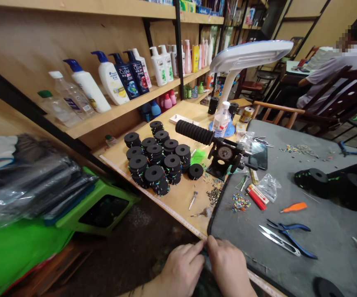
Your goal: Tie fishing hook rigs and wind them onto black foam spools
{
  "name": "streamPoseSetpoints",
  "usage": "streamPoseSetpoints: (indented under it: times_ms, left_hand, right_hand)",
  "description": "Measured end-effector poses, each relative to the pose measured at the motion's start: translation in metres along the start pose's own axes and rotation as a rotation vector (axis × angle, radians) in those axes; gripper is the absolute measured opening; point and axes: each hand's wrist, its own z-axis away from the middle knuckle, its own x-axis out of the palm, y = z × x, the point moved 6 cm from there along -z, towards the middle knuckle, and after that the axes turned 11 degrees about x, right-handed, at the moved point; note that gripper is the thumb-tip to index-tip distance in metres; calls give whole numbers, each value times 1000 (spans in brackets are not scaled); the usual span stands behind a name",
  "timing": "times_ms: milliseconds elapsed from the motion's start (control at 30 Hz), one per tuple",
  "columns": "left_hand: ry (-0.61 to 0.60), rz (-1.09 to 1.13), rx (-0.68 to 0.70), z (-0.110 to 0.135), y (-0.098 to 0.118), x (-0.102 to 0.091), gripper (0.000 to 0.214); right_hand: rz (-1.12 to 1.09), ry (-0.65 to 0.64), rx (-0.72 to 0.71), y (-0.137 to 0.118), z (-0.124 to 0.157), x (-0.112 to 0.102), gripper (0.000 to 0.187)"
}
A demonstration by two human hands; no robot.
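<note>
My left hand [182, 264] and my right hand [226, 264] meet at the table's front edge, by the corner of the grey mat [290, 272]. Both are closed, with thumbs and fingertips pinched close together; whatever lies between them is too small or hidden to make out. A measuring tape strip [178, 219] runs along the table edge beside them. On the mat to the right lie blue-handled pliers [294, 236] and metal thread snips [279, 241]. An orange-handled tool [294, 207] rests farther back. Small colourful beads [240, 202] form a heap on the mat.
Stacks of black foam spools [155, 175] stand on the wooden table at left. Behind the mat is a black clamped winding device [223, 154], near a bottle [221, 119] and a lamp [249, 55]. More black spools [314, 177] sit at right. A person [329, 82] sits in the background.
</note>
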Motion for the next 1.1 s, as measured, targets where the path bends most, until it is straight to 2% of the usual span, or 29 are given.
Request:
streamPoseSetpoints:
  times_ms: [233,467,567,667,833,1000,1100]
  left_hand:
    - [-49,-71,15,2,0,9,17]
    - [-73,-126,11,3,1,15,18]
    - [-140,-181,3,2,3,19,16]
    - [-261,-265,-15,-1,5,21,12]
    - [-462,-355,-30,-5,13,30,29]
    - [-513,-377,3,-6,21,43,38]
    - [-537,-370,3,-8,24,46,42]
  right_hand:
    - [49,-25,-19,-2,0,5,25]
    - [48,11,-23,-3,2,8,27]
    - [58,23,-27,-3,3,7,27]
    - [69,37,-32,-2,4,8,27]
    - [26,52,-23,4,8,14,23]
    - [-84,7,11,22,15,15,14]
    - [-183,-81,24,40,21,11,16]
